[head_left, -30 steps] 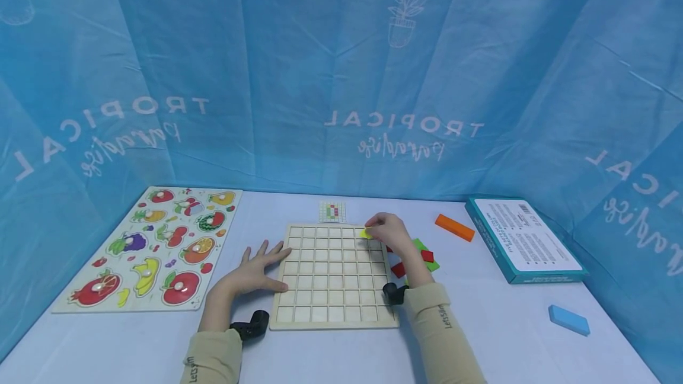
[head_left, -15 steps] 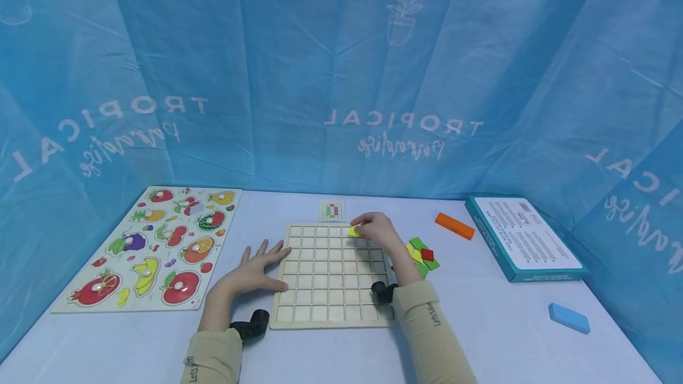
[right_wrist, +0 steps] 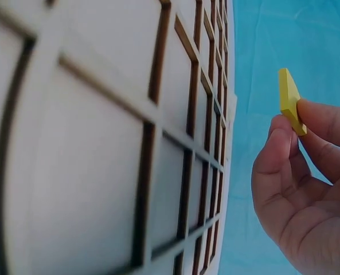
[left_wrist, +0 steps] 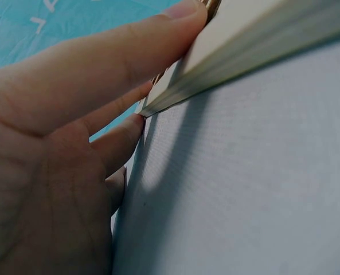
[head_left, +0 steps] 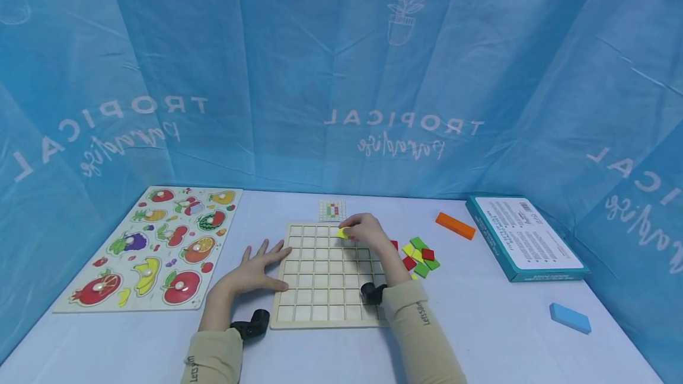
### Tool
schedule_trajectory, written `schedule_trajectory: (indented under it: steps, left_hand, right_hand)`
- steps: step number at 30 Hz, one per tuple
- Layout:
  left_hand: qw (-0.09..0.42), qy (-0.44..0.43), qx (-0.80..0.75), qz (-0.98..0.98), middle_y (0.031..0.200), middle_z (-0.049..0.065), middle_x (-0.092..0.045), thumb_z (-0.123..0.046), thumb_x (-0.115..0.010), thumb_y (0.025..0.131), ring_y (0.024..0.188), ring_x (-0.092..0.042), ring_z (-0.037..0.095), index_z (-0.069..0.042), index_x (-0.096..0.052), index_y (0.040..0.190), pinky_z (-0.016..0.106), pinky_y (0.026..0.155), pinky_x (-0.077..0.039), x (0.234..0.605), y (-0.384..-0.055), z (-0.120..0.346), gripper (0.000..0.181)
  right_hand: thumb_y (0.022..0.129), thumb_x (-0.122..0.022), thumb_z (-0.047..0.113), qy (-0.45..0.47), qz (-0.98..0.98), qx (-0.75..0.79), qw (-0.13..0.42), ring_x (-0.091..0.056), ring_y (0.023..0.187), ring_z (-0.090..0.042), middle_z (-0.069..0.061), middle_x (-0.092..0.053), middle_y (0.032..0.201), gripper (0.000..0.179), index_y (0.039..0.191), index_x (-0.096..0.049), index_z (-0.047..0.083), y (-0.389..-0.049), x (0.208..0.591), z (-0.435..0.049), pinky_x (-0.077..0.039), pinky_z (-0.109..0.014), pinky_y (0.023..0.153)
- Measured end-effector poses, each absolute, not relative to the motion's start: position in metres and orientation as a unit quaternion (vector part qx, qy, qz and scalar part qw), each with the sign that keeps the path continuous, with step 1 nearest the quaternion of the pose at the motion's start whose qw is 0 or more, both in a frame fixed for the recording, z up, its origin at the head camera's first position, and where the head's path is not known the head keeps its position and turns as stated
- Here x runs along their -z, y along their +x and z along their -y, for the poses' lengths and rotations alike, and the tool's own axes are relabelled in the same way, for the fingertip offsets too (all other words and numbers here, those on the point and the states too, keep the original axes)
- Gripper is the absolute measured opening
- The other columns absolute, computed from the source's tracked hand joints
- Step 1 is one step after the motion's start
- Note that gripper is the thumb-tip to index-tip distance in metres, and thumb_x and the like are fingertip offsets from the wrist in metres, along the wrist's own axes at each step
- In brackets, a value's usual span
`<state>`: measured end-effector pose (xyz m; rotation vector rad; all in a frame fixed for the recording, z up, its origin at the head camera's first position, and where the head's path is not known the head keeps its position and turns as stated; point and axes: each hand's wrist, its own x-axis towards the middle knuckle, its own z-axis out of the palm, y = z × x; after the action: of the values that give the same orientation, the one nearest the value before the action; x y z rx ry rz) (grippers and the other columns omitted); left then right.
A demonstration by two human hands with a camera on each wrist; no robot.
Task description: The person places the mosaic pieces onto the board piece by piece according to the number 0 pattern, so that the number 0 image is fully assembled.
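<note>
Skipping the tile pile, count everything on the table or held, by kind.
Boards: 2 (grid board, fruit board)
Blocks: 2 (orange block, blue block)
Boxes: 1 (teal box)
Cards: 1 (pattern card)
Tiles: 1 (yellow tile, in right hand)
Total: 7

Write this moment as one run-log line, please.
left hand: touches grid board, left edge | right hand: pinches yellow tile above board | loose tiles: right of board

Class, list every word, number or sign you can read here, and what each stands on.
"TROPICAL": mirrored, repeated across the blue curtain.
"paradise": mirrored script, under those words on the curtain.
"Lets...": right sleeve, ending unclear; left sleeve likewise.
Teal box: lettering too small and blurred to read surely.
</note>
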<state>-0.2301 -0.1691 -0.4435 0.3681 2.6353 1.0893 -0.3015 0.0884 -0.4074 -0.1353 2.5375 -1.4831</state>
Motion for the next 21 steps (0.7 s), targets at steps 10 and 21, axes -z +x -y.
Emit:
schedule_trajectory:
  steps: [10, 21]
  left_hand:
    - [0.135, 0.127, -0.378, -0.907, 0.151, 0.018, -0.018, -0.033, -0.077, 0.067, 0.139, 0.005, 0.041, -0.006, -0.037, 0.141, 0.054, 0.109, 0.015, 0.443, -0.230, 0.169, 0.089]
    - [0.133, 0.129, -0.377, -0.908, 0.151, 0.019, -0.019, -0.033, -0.077, 0.067, 0.139, 0.004, 0.041, -0.007, -0.038, 0.141, 0.055, 0.109, 0.015, 0.443, -0.229, 0.169, 0.088]
  right_hand:
    - [0.086, -0.059, 0.006, -0.051, -0.845, 0.516, 0.129, -0.057, 0.071, -0.018, -0.009, -0.064, 0.093, 0.014, 0.096, -0.068, 0.003, -0.301, 0.413, -0.078, -0.052, -0.027, 0.069]
    - [0.086, -0.057, 0.004, -0.086, -0.855, 0.493, 0.135, -0.057, 0.070, -0.017, -0.007, -0.062, 0.087, 0.014, 0.095, -0.069, 0.002, -0.302, 0.415, -0.069, -0.050, -0.026, 0.064]
